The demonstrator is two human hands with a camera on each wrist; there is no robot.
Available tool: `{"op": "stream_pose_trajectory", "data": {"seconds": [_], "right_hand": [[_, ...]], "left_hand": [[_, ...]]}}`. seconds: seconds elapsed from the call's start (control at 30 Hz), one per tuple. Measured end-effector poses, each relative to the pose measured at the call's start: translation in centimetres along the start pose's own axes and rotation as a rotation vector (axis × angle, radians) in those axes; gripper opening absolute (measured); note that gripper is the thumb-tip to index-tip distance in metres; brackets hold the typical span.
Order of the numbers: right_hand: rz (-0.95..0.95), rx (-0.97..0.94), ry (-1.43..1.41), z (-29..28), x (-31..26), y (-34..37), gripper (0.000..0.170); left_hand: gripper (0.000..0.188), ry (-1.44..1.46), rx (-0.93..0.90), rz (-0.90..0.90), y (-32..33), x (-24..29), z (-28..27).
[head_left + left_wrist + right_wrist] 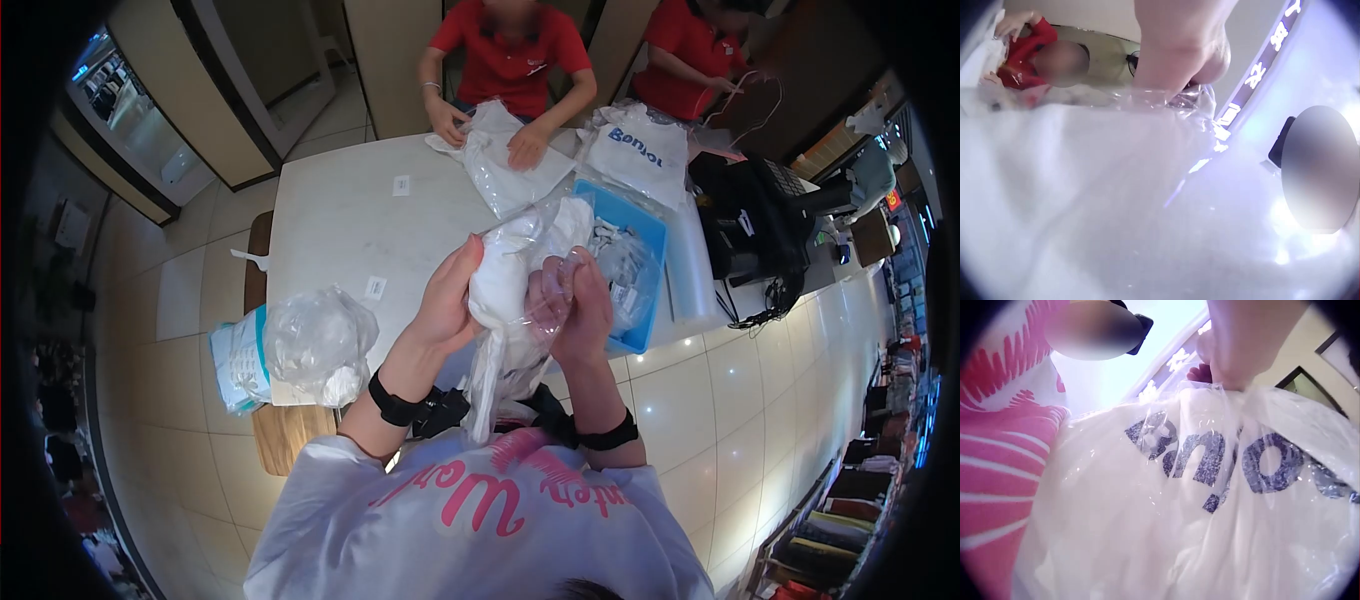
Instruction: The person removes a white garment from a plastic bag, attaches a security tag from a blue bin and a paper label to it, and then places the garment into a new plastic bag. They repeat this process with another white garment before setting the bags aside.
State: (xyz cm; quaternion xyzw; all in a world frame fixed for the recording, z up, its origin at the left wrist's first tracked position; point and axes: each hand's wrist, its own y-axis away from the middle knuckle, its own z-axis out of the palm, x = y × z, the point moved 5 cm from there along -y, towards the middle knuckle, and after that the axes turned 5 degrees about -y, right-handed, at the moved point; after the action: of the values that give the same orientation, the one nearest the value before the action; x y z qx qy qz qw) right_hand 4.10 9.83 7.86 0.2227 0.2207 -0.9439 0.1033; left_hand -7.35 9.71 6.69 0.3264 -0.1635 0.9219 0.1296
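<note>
A folded white shirt in a clear plastic bag (500,275) is held up in front of the chest, over the table's near edge. My left hand (452,300) grips its left side, thumb on the near face and fingers hidden behind. With curled fingers, my right hand (580,310) pinches the clear plastic along the right side. Dark blue letters (1272,464) show through the film in the right wrist view. White cloth under shiny plastic (1085,187) fills most of the left wrist view.
A blue bin (655,240) holding small clear packets stands right of the hands. Bagged white shirts (640,150) lie at the table's far right, near black equipment (750,210). A stuffed clear bag (320,335) sits at left. Across the table, a person in red (515,60) handles another bagged shirt.
</note>
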Motion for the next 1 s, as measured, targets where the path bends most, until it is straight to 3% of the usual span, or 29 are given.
{"op": "stream_pose_trajectory", "data": {"seconds": [0.03,0.07,0.1,0.13,0.17,0.2,0.23,0.27,0.3,0.33,0.4,0.47,0.5,0.57,0.63,0.77,0.8,0.83,0.97,1.0], "right_hand": [[0.001,0.002,0.002,-0.7,0.1,0.2,0.03],[-0.03,0.039,0.262,-1.7,-0.1,0.6,0.029],[-0.061,0.075,0.52,-2.4,-0.6,0.8,0.028],[-0.061,0.076,0.52,-2.6,-1.2,0.2,0.028],[-0.272,-0.033,0.676,-1.8,-2.7,-1.0,0.022],[-0.484,-0.143,0.824,-0.6,-3.7,-1.8,0.023],[-0.481,-0.143,0.821,0.8,-4.1,-2.7,0.023],[-0.529,-0.083,1.126,2.8,-4.6,-3.6,0.025],[-0.571,-0.016,1.431,3.8,-4.8,-4.4,0.028],[-0.567,-0.014,1.426,3.4,-4.9,-5.2,0.028],[-0.402,-0.29,1.546,2.9,-3.7,-6.7,0.025],[-0.373,-0.195,1.576,2.2,-3.3,-7.0,0.021],[-0.346,-0.1,1.607,1.6,-3.3,-7.3,0.019],[-0.349,-0.117,1.694,1.2,-2.8,-7.0,0.018],[-0.336,-0.141,1.784,0.8,-2.6,-6.4,0.017],[0.006,-0.183,1.8,-0.7,-2.5,-5.1,0.018],[0.141,-0.175,1.783,-1.3,-2.7,-4.6,0.018],[0.161,-0.178,1.783,-1.6,-3.0,-3.9,0.018],[0.485,-0.33,1.704,-2.9,-2.6,-2.2,0.013],[0.602,-0.359,1.684,-3.3,-2.2,-1.8,0.011]], "left_hand": [[0.041,0.029,0.016,0.003,0.0,0.0,-0.2],[0.041,0.032,0.017,0.002,0.0,0.2,-0.1],[0.04,-0.194,0.087,-0.016,-0.1,0.8,0.0],[0.038,-0.422,0.157,-0.032,-0.2,1.2,-0.2],[0.038,-0.421,0.159,-0.032,-0.5,1.7,-0.5],[0.033,-0.584,0.06,-0.053,-0.9,2.1,-0.5],[0.03,-0.747,-0.042,-0.075,-1.4,2.6,-0.6],[0.03,-0.75,-0.037,-0.073,-2.0,3.4,-0.8],[0.023,-0.913,-0.161,-0.052,-2.5,4.1,-0.2],[0.02,-1.073,-0.29,-0.035,-2.8,4.3,0.2],[0.022,-1.123,-0.267,-0.071,-3.1,4.7,-0.5],[0.028,-1.17,-0.239,-0.097,-2.9,4.9,-0.9],[0.03,-1.272,-0.129,-0.05,-2.5,5.2,-1.1],[0.032,-1.364,-0.004,0.002,-1.7,5.6,-1.8],[0.028,-1.391,0.09,-0.064,-0.8,5.2,-3.5],[0.017,-1.349,0.092,-0.031,0.4,3.9,-5.6],[0.015,-1.271,0.088,-0.106,0.6,3.4,-6.3],[0.015,-1.188,0.081,-0.182,0.8,2.7,-6.8],[0.016,-1.098,0.087,-0.243,1.2,0.0,-7.6],[0.015,-1.221,0.142,-0.14,1.0,0.0,-7.3]]}}
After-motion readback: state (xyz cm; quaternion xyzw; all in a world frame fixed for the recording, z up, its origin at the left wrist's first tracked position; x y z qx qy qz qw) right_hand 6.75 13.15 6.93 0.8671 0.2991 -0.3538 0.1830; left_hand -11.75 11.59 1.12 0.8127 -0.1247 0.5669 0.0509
